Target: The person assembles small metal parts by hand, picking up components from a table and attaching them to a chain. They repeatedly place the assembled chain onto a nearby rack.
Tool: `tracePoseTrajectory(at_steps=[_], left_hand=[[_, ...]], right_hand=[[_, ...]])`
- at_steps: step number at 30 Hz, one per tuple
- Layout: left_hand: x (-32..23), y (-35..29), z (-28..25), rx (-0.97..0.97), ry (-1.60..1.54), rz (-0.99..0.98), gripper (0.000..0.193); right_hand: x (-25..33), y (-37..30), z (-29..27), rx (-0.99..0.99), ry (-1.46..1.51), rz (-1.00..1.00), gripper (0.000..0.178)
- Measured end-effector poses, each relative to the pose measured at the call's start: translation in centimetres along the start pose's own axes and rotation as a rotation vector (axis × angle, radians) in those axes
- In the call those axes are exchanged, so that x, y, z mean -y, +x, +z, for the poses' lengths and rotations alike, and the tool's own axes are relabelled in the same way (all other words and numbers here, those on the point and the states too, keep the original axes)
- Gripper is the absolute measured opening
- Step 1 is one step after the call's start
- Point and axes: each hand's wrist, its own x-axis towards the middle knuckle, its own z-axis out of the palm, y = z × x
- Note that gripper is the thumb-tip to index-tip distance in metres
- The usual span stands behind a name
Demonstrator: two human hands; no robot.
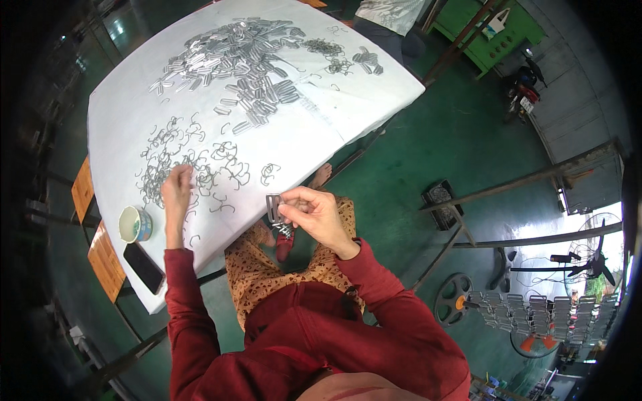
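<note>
My right hand [311, 215] is closed on a flat slotted metal buckle [272, 204], held just off the near edge of the table. Small shiny metal bits [284, 230] show below it, in front of a red shoe; whether the hand holds them I cannot tell. Over a loose heap of curved wire hooks [158, 172] on the left of the white-covered table [294, 144] is my left hand [177, 190], its fingers pinched together. What lies between those fingertips is too small to make out. A large pile of similar metal buckles [234, 57] spreads across the far part of the table.
A paper cup [136, 224] and a dark phone [144, 267] stand by the table's left edge. Small piles of hooks [324, 47] and buckles [368, 61] lie at the far right, near another person [388, 27]. On the right are a dark crate [439, 204] and metal rails [521, 179].
</note>
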Motion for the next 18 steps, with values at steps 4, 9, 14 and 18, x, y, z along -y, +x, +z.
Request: tracePoseTrajectory(at_steps=[4, 9, 14, 18], left_hand=[[-8.2, -5.8, 1.6, 0.298, -0.73, 0.008, 0.012], [-13.6, -10.2, 2.9, 0.218, -0.551, 0.365, 0.011], [-14.5, -10.9, 4.2, 0.049, -0.286, 0.546, 0.015], [-14.0, -10.9, 4.8, 0.058, -0.385, 0.503, 0.013]], right_hand=[[-0.2, -0.7, 0.6, -0.043, 0.016, -0.051, 0.021], [0.6, -1.0, 0.9, -0.094, 0.041, -0.078, 0.023], [0.6, -0.8, 0.7, -0.124, 0.089, -0.102, 0.029], [-0.6, -0.4, 1.4, -0.124, -0.092, -0.25, 0.039]])
